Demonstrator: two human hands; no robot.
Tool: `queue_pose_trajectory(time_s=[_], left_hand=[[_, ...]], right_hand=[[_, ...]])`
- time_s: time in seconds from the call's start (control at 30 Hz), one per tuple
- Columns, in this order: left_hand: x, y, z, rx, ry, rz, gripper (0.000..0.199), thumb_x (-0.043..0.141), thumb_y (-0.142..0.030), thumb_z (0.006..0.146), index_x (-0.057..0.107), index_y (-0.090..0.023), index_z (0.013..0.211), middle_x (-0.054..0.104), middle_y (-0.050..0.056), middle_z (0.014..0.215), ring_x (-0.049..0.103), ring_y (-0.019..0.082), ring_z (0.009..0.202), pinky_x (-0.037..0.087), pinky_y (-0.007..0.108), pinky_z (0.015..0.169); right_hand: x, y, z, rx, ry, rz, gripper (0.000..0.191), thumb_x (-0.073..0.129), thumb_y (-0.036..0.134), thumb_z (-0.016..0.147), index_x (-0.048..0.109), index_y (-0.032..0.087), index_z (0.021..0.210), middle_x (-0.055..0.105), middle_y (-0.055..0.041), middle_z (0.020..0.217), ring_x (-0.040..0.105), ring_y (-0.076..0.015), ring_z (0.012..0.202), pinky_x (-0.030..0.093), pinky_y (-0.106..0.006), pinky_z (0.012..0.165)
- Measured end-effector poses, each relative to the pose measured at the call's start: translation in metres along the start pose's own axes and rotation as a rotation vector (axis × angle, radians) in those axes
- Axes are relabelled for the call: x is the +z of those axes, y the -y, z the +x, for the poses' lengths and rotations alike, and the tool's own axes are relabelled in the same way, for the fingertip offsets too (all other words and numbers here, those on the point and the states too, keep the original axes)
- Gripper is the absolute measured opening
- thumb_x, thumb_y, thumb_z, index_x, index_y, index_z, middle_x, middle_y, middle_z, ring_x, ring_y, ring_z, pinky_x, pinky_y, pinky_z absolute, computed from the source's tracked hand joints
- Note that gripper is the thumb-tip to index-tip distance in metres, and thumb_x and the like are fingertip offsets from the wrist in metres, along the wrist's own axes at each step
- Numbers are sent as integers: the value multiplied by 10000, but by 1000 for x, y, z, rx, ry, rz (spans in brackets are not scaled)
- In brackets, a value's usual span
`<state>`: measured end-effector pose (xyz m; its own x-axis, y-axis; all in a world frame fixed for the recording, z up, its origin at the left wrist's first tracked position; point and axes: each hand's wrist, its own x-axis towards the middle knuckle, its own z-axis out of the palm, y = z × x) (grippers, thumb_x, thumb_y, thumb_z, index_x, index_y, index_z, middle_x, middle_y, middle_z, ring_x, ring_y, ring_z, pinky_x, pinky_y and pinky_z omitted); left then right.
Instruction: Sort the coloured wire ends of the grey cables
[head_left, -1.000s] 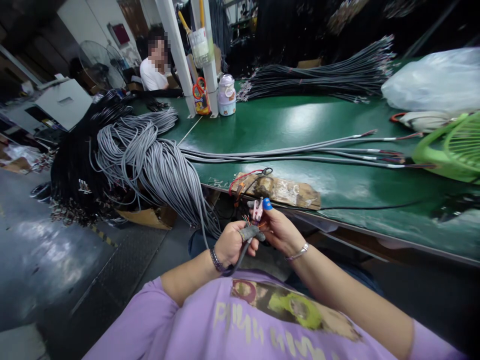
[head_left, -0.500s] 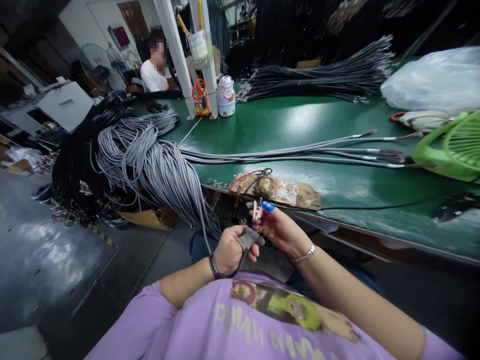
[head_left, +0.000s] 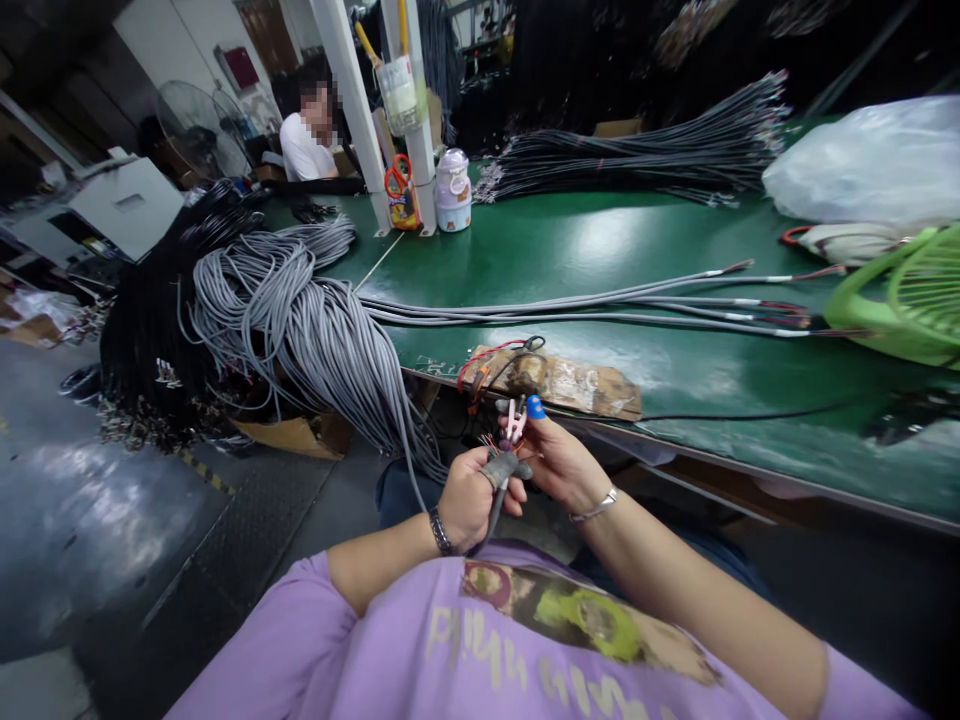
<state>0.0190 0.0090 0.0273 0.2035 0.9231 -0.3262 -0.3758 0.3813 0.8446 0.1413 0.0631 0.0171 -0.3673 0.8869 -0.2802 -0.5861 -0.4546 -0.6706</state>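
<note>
My left hand point(head_left: 470, 498), with grey coverings on some fingers, is closed around the end of a grey cable point(head_left: 498, 508). Thin coloured wires point(head_left: 489, 441) fan out above its thumb. My right hand point(head_left: 559, 455) wears a blue covering on one fingertip and pinches a small pale pink clip-like tool point(head_left: 515, 420). The tool's lower end meets the wires beside the left fingertips; the exact contact is too small to tell. Both hands are close together in front of the bench edge.
A wooden block point(head_left: 592, 388) lies at the edge of the green bench point(head_left: 570, 250). Grey cables point(head_left: 300, 320) hang over its left side. Behind are a lilac bottle point(head_left: 453, 190), black cable bundles point(head_left: 630, 155), a plastic bag point(head_left: 862, 160) and a green fan point(head_left: 915, 290). A person point(head_left: 304, 145) sits beyond.
My right hand and the pink tool have moved slightly left, closer to the left hand. The left hand has shifted a little to the right and turned slightly with the cable.
</note>
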Motion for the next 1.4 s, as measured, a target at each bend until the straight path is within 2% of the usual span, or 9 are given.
queue_pose_trajectory(time_s=[0.17,0.33,0.5,0.67,0.83,0.97,1.07,1.17,1.4], left_hand=[[-1,0,0,-15,-4,7,377,714,-465,682,601,-106,713,591,10,504,496,77,348,374,166,355],[-5,0,-6,2,-7,38,397,727,-480,655,591,-110,704,589,6,496,493,78,344,355,169,351],[-12,3,-9,31,-27,112,447,714,-543,662,566,-124,704,596,2,512,499,75,355,351,171,362],[-16,8,-7,60,14,220,455,670,-574,707,573,-131,735,617,11,558,538,85,405,390,177,401],[-17,8,-8,8,144,335,473,694,-577,681,609,-117,752,628,32,569,575,113,459,466,218,473],[-18,6,-10,23,108,292,500,667,-613,688,599,-120,726,634,42,578,586,122,475,468,225,482],[-19,5,-10,43,67,258,484,661,-600,706,593,-121,729,643,44,593,596,125,485,463,222,484],[-20,5,-10,57,49,240,463,670,-577,711,594,-120,726,648,46,609,599,126,488,466,228,495],[-17,2,-10,47,71,229,452,674,-559,719,616,-112,744,637,42,586,588,119,478,456,218,488]], right_hand=[[6,-1,-3,55,-115,152,382,680,560,751,655,179,761,651,-14,668,551,-120,530,472,-240,496],[4,2,-10,85,-26,106,487,670,659,690,661,181,787,666,-26,774,565,-122,597,484,-241,537],[-8,6,-25,122,113,-151,449,746,577,661,667,158,803,643,-39,759,562,-130,644,460,-247,592],[-6,7,-38,7,83,-447,338,809,421,640,618,153,722,587,2,646,491,-100,578,380,-233,562],[8,11,-44,-58,135,-638,335,742,463,704,603,159,726,600,-7,621,501,-117,549,398,-268,564],[11,10,-44,-116,33,-701,329,736,456,689,583,165,691,574,4,608,471,-107,543,372,-256,541],[6,5,-42,-142,-89,-683,300,717,430,691,569,169,682,541,20,590,429,-96,537,345,-249,531],[-1,0,-39,-114,-128,-608,272,706,402,689,565,169,691,513,32,574,408,-89,533,339,-247,538],[-1,1,-41,1,24,-427,280,725,396,696,583,160,749,545,9,639,447,-96,544,348,-252,548]])
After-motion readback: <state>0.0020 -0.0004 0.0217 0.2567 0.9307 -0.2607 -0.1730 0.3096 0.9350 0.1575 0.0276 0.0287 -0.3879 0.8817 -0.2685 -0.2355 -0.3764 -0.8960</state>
